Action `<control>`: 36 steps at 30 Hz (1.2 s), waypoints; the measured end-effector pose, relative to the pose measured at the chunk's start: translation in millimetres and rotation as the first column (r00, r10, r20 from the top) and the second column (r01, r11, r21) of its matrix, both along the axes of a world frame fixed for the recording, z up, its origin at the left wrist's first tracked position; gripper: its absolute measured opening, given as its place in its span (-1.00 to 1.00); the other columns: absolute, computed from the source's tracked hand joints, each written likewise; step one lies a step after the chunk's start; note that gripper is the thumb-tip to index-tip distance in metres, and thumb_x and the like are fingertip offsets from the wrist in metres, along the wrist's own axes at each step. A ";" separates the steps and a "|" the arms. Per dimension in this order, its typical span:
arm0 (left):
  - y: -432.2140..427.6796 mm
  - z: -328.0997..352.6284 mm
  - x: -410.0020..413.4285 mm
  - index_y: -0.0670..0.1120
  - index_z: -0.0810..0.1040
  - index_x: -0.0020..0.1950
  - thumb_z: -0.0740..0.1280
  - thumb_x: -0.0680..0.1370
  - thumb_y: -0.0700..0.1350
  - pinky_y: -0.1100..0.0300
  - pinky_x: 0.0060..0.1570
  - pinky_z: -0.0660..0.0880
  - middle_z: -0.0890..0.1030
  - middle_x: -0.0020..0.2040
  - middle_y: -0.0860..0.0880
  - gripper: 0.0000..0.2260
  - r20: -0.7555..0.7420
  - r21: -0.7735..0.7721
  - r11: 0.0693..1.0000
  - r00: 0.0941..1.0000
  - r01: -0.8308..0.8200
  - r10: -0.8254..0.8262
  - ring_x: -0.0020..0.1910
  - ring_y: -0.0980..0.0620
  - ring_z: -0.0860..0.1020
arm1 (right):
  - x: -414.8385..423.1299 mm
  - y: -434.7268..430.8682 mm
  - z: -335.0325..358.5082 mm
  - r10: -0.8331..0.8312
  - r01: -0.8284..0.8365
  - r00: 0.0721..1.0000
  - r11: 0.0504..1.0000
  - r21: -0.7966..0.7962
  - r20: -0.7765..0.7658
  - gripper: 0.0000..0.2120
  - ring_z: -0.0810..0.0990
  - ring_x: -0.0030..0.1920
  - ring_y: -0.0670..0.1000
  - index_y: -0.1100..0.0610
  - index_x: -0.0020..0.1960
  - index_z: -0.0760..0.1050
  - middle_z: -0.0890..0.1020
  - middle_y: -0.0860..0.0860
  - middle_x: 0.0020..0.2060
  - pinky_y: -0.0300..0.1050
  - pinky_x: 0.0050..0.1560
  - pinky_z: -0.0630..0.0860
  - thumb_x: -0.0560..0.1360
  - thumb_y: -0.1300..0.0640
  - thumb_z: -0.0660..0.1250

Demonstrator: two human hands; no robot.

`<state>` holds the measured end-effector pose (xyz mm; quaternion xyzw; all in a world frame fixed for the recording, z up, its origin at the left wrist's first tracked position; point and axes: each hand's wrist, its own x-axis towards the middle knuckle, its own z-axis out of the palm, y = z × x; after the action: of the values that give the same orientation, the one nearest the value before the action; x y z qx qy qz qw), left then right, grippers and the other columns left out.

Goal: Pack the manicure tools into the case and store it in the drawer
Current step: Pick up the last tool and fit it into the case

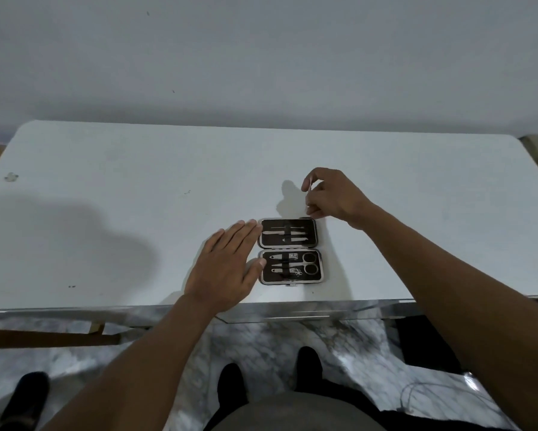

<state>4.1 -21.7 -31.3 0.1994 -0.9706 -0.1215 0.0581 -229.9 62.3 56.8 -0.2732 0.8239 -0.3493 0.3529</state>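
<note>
A small manicure case [319, 241] lies wide open on the white table [106, 197], near its front edge, dark lining up. Its far half holds thin metal tools under a strap. The near half holds scissors [306, 263] and other small metal tools. My left hand [227, 269] lies flat on the table, fingers spread, its fingertips touching the case's left edge. Just beyond the case's far right corner, my right hand [330, 195] pinches a thin metal tool [308, 194] nearly upright, above the table.
A plain grey wall stands behind the table. The table's front edge runs just below the case. Beneath it I see a marble-patterned floor, my dark shoes [308, 365] and a thin cable [432, 390] at the lower right. A wooden piece [43, 337] shows at the lower left.
</note>
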 end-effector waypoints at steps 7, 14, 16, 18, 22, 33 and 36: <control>1.7 1.1 -0.2 -0.04 0.20 0.55 0.00 0.61 0.15 0.02 0.47 0.15 0.28 0.53 0.01 -0.46 -0.003 -0.013 1.000 1.000 0.001 -0.001 0.51 0.06 0.19 | 8.4 29.4 -13.5 -0.098 0.102 0.994 0.990 -0.093 0.054 -0.91 0.66 -0.25 0.11 0.24 -0.13 0.53 0.69 0.26 -0.23 0.01 -0.10 0.65 0.39 0.36 0.38; 1.9 0.4 -0.7 -0.04 0.20 0.55 0.01 0.61 0.15 0.02 0.47 0.14 0.28 0.53 0.02 -0.46 -0.004 -0.010 1.000 1.000 0.004 -0.004 0.51 0.06 0.19 | 17.1 23.0 -19.2 -0.008 0.018 0.949 0.999 0.027 -0.314 -0.95 0.66 -0.17 0.01 0.13 -0.18 0.65 0.68 -0.01 -0.28 -0.09 -0.05 0.59 0.39 0.21 0.41; 1.7 0.6 -0.7 -0.04 0.19 0.55 -0.01 0.61 0.16 0.03 0.48 0.12 0.27 0.53 0.02 -0.46 -0.003 -0.006 1.000 1.000 0.004 -0.004 0.52 0.07 0.18 | 17.8 22.5 -16.0 0.049 -0.017 0.925 0.996 0.088 -0.376 -0.93 0.65 -0.11 0.03 0.13 -0.16 0.67 0.68 -0.01 -0.25 -0.13 -0.07 0.53 0.41 0.19 0.40; 1.8 0.6 -0.6 -0.04 0.19 0.55 -0.02 0.61 0.16 0.04 0.48 0.11 0.26 0.53 0.03 -0.46 -0.003 -0.004 1.000 1.000 0.004 -0.004 0.52 0.07 0.17 | 16.9 23.5 -13.1 0.095 -0.044 0.912 0.990 0.134 -0.400 -0.91 0.64 -0.08 0.07 0.15 -0.13 0.68 0.72 0.06 -0.18 -0.10 -0.03 0.55 0.43 0.20 0.40; 1.2 -0.6 -0.5 -0.04 0.19 0.55 -0.01 0.61 0.16 0.04 0.48 0.12 0.27 0.53 0.03 -0.46 -0.005 -0.002 1.000 1.000 0.005 -0.005 0.52 0.07 0.17 | 14.1 26.3 -12.1 0.154 -0.084 0.887 0.981 0.176 -0.435 -0.86 0.63 -0.06 0.11 0.18 -0.06 0.67 0.71 0.11 -0.12 -0.08 0.01 0.55 0.47 0.26 0.34; 1.2 -1.0 -0.7 -0.04 0.19 0.55 -0.01 0.61 0.16 0.03 0.47 0.13 0.26 0.53 0.03 -0.46 0.003 -0.018 1.000 1.000 0.004 -0.004 0.52 0.07 0.18 | 11.9 30.6 -12.9 0.332 -0.206 0.776 0.937 0.282 -0.537 -0.86 0.48 -0.17 0.02 0.18 -0.02 0.65 0.68 0.09 -0.08 -0.19 -0.11 0.31 0.49 0.24 0.32; 1.3 -1.5 -0.7 -0.04 0.19 0.55 0.00 0.61 0.15 0.02 0.47 0.15 0.27 0.53 0.02 -0.46 0.002 -0.018 1.000 1.000 0.006 -0.006 0.51 0.06 0.19 | 13.6 32.1 -15.5 0.340 -0.215 0.765 0.935 0.280 -0.547 -0.84 0.52 -0.13 0.05 0.17 -0.03 0.65 0.68 0.08 -0.07 -0.19 -0.11 0.30 0.50 0.24 0.29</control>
<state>3.4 -20.4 -32.7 0.1962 -0.9723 -0.1128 0.0587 -216.3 94.3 41.4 -0.4499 0.8731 -0.1063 0.1545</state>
